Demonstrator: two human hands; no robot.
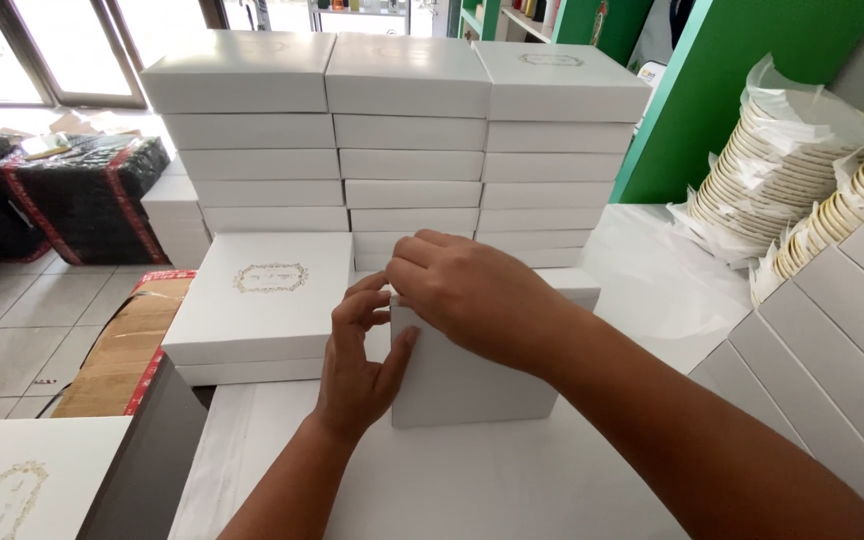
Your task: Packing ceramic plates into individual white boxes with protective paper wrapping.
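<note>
A plain white box (467, 385) stands on the white table (472, 480) in front of me. My left hand (360, 355) grips its left edge, thumb on the front face and fingers curled over the corner. My right hand (472, 290) lies over the box's top left corner, fingers pressing down on it. To the left sit two stacked white boxes, the top one (262, 295) bearing a gold ornament on its lid.
Three tall stacks of white boxes (402, 150) stand behind. Bagged stacks of round gold-rimmed discs (777, 170) lie at the right, above slanted white boxes (842, 340). A cardboard carton (117, 350), black wrapped bundles (82, 190) and a green shelf (712, 90) surround the table.
</note>
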